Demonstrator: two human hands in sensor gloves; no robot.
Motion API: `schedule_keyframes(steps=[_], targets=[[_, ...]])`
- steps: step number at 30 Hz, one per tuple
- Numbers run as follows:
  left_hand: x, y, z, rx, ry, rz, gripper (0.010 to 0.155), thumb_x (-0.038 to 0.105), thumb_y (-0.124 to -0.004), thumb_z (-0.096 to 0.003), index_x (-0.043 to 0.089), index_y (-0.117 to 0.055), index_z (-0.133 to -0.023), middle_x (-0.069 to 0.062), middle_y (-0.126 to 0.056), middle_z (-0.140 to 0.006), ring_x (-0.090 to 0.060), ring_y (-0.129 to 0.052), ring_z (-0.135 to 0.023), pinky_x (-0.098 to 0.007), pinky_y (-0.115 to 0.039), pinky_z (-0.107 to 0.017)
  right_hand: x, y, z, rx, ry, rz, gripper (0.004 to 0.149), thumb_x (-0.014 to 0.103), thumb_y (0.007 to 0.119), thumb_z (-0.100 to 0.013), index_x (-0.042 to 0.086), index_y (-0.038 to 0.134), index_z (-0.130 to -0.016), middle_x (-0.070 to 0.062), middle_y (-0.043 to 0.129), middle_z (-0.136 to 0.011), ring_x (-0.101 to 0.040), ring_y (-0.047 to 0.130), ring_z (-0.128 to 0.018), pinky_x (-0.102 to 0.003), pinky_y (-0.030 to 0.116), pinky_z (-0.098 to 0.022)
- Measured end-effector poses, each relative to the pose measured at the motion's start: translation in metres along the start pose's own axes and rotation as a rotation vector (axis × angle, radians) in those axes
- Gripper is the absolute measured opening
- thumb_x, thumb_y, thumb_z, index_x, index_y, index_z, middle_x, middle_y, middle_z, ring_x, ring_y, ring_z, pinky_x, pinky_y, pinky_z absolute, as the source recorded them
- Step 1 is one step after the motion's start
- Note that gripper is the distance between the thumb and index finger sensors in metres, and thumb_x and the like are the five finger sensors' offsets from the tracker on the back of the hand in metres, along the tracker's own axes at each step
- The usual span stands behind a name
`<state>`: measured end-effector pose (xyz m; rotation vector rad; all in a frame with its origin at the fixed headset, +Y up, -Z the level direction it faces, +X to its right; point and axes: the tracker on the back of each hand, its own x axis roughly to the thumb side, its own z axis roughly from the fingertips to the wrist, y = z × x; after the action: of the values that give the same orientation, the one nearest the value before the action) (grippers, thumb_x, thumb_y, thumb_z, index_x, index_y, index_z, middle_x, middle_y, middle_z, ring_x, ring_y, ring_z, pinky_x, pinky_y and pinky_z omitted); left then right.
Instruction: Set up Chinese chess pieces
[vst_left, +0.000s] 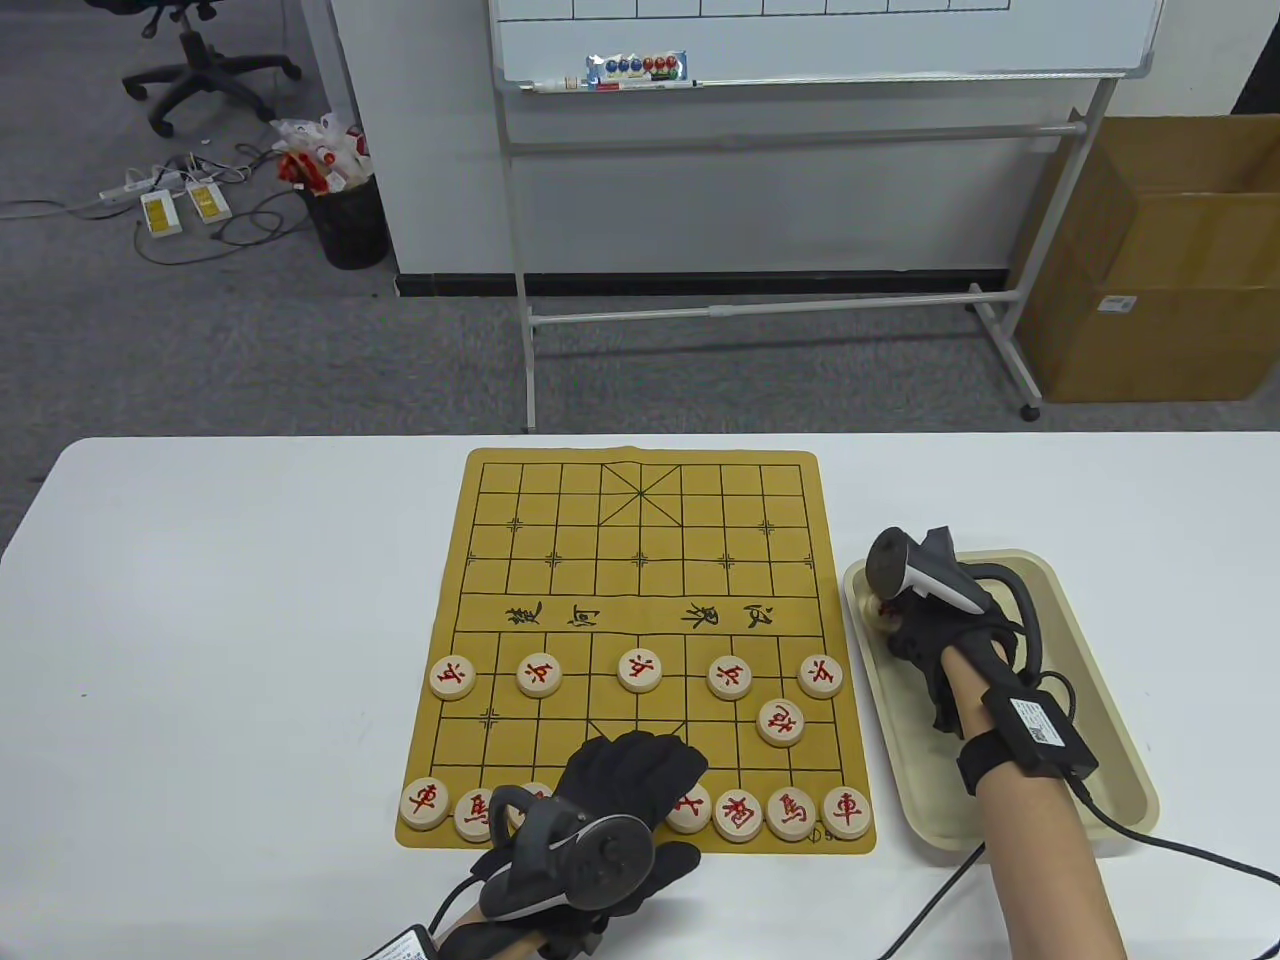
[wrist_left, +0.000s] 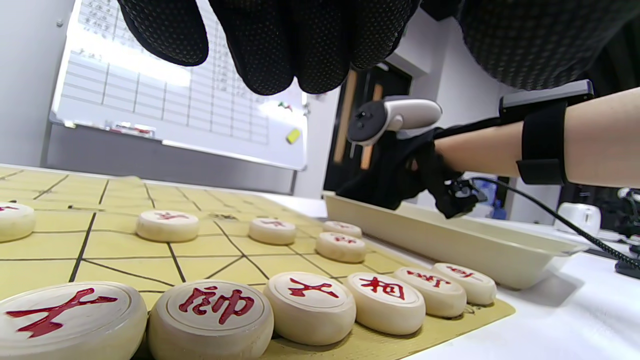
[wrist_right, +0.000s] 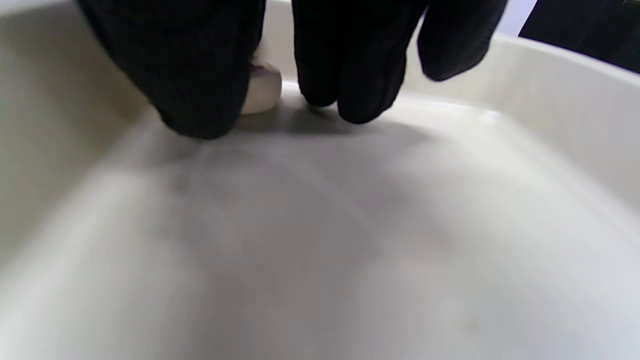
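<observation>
The yellow chess board (vst_left: 640, 560) carries red-lettered wooden pieces: a pawn row (vst_left: 640, 670), one cannon (vst_left: 781, 722) and the near back row (vst_left: 792, 812). My left hand (vst_left: 640, 752) hovers over the middle of the back row with straight fingers (wrist_left: 280, 50) and holds nothing; it hides some pieces there. Below it in the left wrist view stands the general (wrist_left: 212, 315). My right hand (vst_left: 885, 625) reaches into the far left corner of the cream tray (vst_left: 1075, 640). Its thumb and fingers (wrist_right: 350, 90) curl round a pale chess piece (wrist_right: 262, 92) lying on the tray floor.
The far half of the board holds no pieces. Cables from both gloves trail off the table's near edge (vst_left: 930, 900). A whiteboard stand (vst_left: 760, 300) and a cardboard box (vst_left: 1160, 270) stand beyond the table.
</observation>
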<state>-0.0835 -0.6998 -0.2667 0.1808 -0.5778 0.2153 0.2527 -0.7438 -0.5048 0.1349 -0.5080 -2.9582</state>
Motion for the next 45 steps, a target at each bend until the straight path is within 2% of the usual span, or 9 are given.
schedule_keyframes(steps=[8, 10, 14, 21, 26, 31, 36, 41, 45], targets=[[0.001, 0.000, 0.000, 0.002, -0.002, 0.000, 0.082, 0.061, -0.076, -0.0341, 0.029, -0.054, -0.106, 0.002, -0.066, -0.112, -0.026, -0.070, -0.106, -0.058, -0.060, -0.077, 0.004, 0.000, 0.000, -0.041, 0.044, 0.046, 0.077, 0.052, 0.087, -0.039, 0.021, 0.062, -0.105, -0.009, 0.074, -0.106, -0.033, 0.085, -0.091, -0.057, 0.064, -0.073], [0.001, 0.000, 0.000, 0.000, -0.004, 0.000, 0.082, 0.061, -0.076, -0.0341, 0.029, -0.053, -0.106, 0.001, -0.065, -0.112, -0.026, -0.070, -0.106, -0.058, -0.060, -0.077, 0.006, 0.000, 0.000, -0.046, 0.039, 0.063, 0.084, 0.052, 0.087, -0.039, 0.022, 0.054, -0.110, -0.008, 0.073, -0.107, -0.032, 0.085, -0.092, -0.057, 0.064, -0.073], [0.002, 0.000, 0.000, 0.000, -0.007, 0.001, 0.082, 0.061, -0.076, -0.0341, 0.029, -0.054, -0.106, 0.001, -0.066, -0.112, -0.026, -0.070, -0.106, -0.058, -0.060, -0.077, 0.008, 0.003, 0.000, -0.068, 0.023, 0.057, 0.075, 0.048, 0.088, -0.040, 0.031, 0.059, -0.107, -0.006, 0.075, -0.107, -0.031, 0.086, -0.091, -0.056, 0.065, -0.073], [0.002, -0.001, 0.001, -0.002, -0.008, 0.003, 0.081, 0.061, -0.076, -0.0342, 0.029, -0.054, -0.106, 0.001, -0.066, -0.112, -0.026, -0.070, -0.106, -0.058, -0.060, -0.077, 0.009, 0.006, -0.002, -0.083, 0.020, 0.076, 0.076, 0.045, 0.088, -0.041, 0.018, 0.061, -0.106, -0.009, 0.076, -0.104, -0.029, 0.087, -0.088, -0.055, 0.065, -0.073], [0.002, -0.001, 0.001, 0.002, -0.003, 0.007, 0.081, 0.061, -0.076, -0.0342, 0.029, -0.054, -0.106, 0.001, -0.066, -0.112, -0.026, -0.070, -0.106, -0.058, -0.060, -0.077, 0.001, -0.007, 0.013, -0.123, 0.044, 0.048, 0.077, 0.047, 0.087, -0.041, 0.015, 0.061, -0.106, -0.012, 0.076, -0.102, -0.030, 0.087, -0.086, -0.056, 0.066, -0.072], [0.002, -0.001, 0.001, 0.004, -0.005, 0.011, 0.081, 0.060, -0.076, -0.0342, 0.029, -0.053, -0.106, 0.002, -0.066, -0.112, -0.026, -0.070, -0.106, -0.058, -0.060, -0.077, -0.003, -0.038, 0.061, -0.248, -0.030, -0.096, 0.078, 0.050, 0.086, -0.041, 0.013, 0.062, -0.106, -0.013, 0.077, -0.100, -0.031, 0.088, -0.082, -0.057, 0.066, -0.071], [0.003, 0.001, 0.001, 0.029, -0.006, 0.012, 0.082, 0.060, -0.076, -0.0342, 0.029, -0.053, -0.106, 0.001, -0.065, -0.112, -0.026, -0.070, -0.106, -0.058, -0.060, -0.077, 0.017, -0.054, 0.134, -0.342, -0.236, -0.259, 0.078, 0.052, 0.085, -0.041, 0.010, 0.067, -0.105, -0.016, 0.082, -0.096, -0.032, 0.091, -0.077, -0.057, 0.069, -0.069], [0.009, 0.006, 0.004, 0.082, -0.027, 0.024, 0.082, 0.059, -0.076, -0.0344, 0.030, -0.051, -0.106, 0.002, -0.065, -0.112, -0.025, -0.070, -0.105, -0.057, -0.061, -0.077, 0.049, -0.047, 0.200, -0.321, -0.461, -0.388, 0.077, 0.053, 0.084, -0.042, 0.009, 0.069, -0.104, -0.017, 0.084, -0.095, -0.033, 0.092, -0.075, -0.057, 0.069, -0.068], [0.016, 0.010, 0.007, 0.149, -0.068, 0.043, 0.083, 0.058, -0.077, -0.0345, 0.029, -0.048, -0.107, 0.002, -0.064, -0.112, -0.025, -0.071, -0.104, -0.055, -0.064, -0.077, 0.069, -0.028, 0.231, -0.246, -0.591, -0.509, 0.078, 0.054, 0.085, -0.042, 0.009, 0.069, -0.104, -0.016, 0.084, -0.094, -0.032, 0.093, -0.074, -0.057, 0.070, -0.068]])
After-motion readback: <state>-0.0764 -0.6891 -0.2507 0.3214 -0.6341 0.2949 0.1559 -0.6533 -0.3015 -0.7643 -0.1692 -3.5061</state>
